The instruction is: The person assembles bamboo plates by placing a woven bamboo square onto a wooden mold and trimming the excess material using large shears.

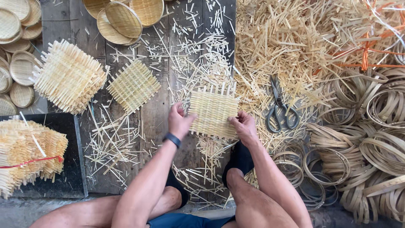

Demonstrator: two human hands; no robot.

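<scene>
Bamboo woven mat (pixel 213 114) gripped by left hand (pixel 179 121) and right hand (pixel 243 125); scissors (pixel 280 106) beside.

No sleeves are worn: both forearms are bare up to the hands. A dark band (pixel 172 139) with a flat black face is seen just behind the left hand (pixel 179 121). Nothing is worn on the right hand (pixel 244 126). Dark blue shorts (pixel 181 220) and black socks (pixel 239 159) are worn below the arms.
</scene>
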